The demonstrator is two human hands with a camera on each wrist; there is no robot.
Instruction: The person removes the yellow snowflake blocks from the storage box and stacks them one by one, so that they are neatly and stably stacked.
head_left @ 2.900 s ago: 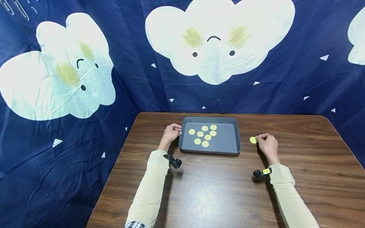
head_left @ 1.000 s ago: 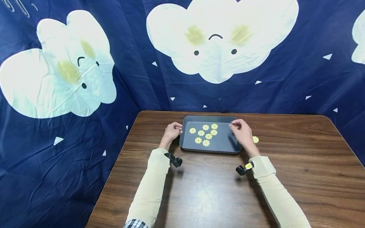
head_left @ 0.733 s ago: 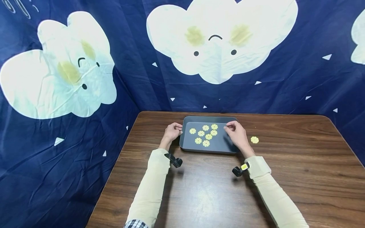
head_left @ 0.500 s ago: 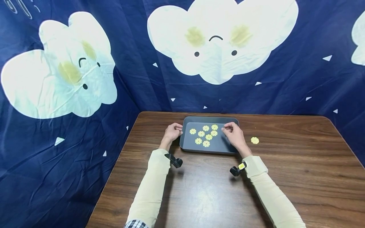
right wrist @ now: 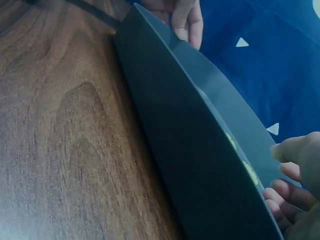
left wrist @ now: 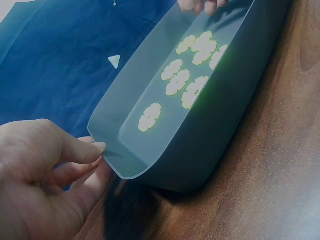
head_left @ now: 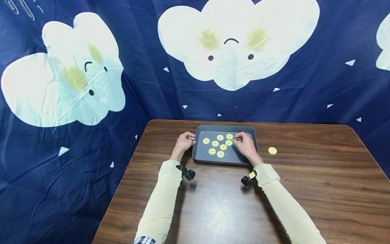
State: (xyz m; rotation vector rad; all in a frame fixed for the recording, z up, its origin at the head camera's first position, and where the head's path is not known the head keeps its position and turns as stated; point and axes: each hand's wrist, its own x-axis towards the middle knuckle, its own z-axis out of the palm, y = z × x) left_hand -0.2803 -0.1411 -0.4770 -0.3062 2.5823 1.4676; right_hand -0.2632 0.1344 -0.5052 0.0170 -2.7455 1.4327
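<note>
A shallow dark-grey rectangular tray (head_left: pixel 240 159) stands on the table with several small yellow flower-shaped pieces (head_left: pixel 220 154) spread over its floor. At the tray's left end, my left hand (head_left: pixel 183 141) pinches the rim. In the left wrist view that thumb lies on the edge (left wrist: pixel 102 146) while the other fingers sit outside the wall. My right hand (head_left: pixel 245 144) reaches over the tray's right part, its fingertips beside the rightmost yellow pieces. In the right wrist view its fingers (right wrist: pixel 295 150) are loosely bent and spread apart, with nothing visible between them.
One more yellow flower-shaped piece (head_left: pixel 272 150) lies on the brown wooden table (head_left: pixel 320 176), right of the tray. Behind the table hangs a dark blue cloth (head_left: pixel 195 101) with white clouds. The tray's low walls surround the pieces.
My right hand has left the yellow piece on the table at the right and moved left over the tray, toward the pieces inside. My left hand has stayed on the rim.
</note>
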